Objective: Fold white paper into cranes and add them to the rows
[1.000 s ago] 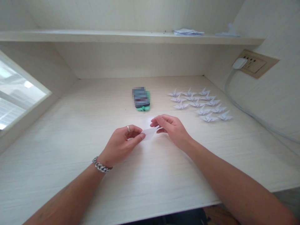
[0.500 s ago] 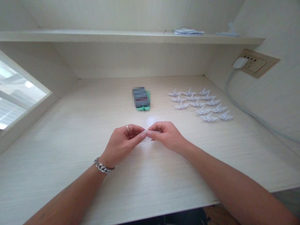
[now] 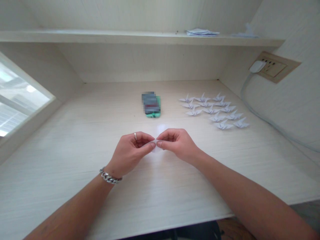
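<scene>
Between my fingertips is a small piece of white paper [image 3: 156, 147], mostly covered by the fingers, so its folded shape cannot be made out. My left hand [image 3: 133, 146], with a ring and a chain bracelet, pinches its left side between thumb and fingers. From the right, my right hand [image 3: 177, 143] pinches the same paper, thumb towards me. The two hands nearly meet, over the middle of the pale desk [image 3: 155, 193]. Beyond them to the right stand several white folded paper cranes [image 3: 211, 110] in loose rows.
A blurred-out phone-like object with a green edge [image 3: 153, 115] lies behind the hands. A shelf [image 3: 112, 37] crosses the back, bearing a stack of white paper [image 3: 202, 32]. On the right wall, a white plug [image 3: 257, 66] sits in a socket, its cable [image 3: 270, 123] trailing along the desk's right side.
My right fingers have shifted slightly on the paper, and a bit of it now shows below the thumbs. The cranes and the phone-like object stay put.
</scene>
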A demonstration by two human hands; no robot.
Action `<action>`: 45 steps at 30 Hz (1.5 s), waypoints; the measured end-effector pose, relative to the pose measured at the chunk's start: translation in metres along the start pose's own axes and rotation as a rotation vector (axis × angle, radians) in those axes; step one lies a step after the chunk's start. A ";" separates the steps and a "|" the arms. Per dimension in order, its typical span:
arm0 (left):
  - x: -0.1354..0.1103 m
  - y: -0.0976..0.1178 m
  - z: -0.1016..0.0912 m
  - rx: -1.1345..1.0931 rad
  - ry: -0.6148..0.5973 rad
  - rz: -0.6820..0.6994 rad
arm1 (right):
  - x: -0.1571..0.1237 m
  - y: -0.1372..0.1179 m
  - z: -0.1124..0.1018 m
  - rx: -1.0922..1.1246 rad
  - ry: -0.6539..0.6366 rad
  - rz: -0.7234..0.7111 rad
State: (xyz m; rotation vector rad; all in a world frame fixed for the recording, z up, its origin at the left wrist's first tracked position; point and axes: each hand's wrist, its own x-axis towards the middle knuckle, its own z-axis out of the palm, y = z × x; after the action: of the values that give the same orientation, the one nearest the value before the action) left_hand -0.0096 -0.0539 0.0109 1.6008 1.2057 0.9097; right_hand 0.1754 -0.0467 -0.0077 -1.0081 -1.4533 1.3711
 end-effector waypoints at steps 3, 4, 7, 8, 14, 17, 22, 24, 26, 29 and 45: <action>0.000 0.002 0.001 0.001 0.023 0.002 | 0.001 0.000 0.002 0.068 0.011 0.021; 0.000 0.002 0.001 0.007 0.033 0.005 | 0.001 0.000 0.002 0.089 0.017 0.028; -0.001 0.003 0.001 0.028 0.062 0.024 | 0.001 0.000 0.004 0.123 0.025 0.046; -0.001 0.003 0.001 0.032 0.070 0.030 | 0.001 0.000 0.004 0.125 0.024 0.050; -0.002 0.004 0.001 0.076 0.090 0.065 | 0.000 -0.002 0.002 0.140 0.005 0.046; -0.004 0.006 0.000 0.134 0.095 0.079 | 0.000 -0.006 0.000 0.142 -0.034 0.056; -0.006 0.007 0.002 0.162 0.094 0.103 | -0.001 -0.006 -0.002 0.045 -0.041 0.032; -0.006 0.007 0.003 0.121 0.101 0.091 | -0.002 -0.004 -0.002 0.012 -0.051 -0.003; -0.005 0.005 0.003 0.062 0.108 0.080 | -0.003 -0.004 -0.002 -0.030 -0.052 -0.043; -0.005 0.002 0.003 -0.010 0.105 0.080 | -0.005 -0.006 -0.002 -0.120 -0.025 -0.095; -0.006 0.004 0.006 -0.071 0.167 0.095 | -0.013 -0.011 0.004 -0.404 0.110 -0.345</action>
State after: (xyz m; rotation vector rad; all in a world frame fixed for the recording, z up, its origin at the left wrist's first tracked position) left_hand -0.0044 -0.0614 0.0126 1.5611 1.2049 1.1536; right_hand 0.1754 -0.0605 0.0021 -1.0017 -1.7636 0.7808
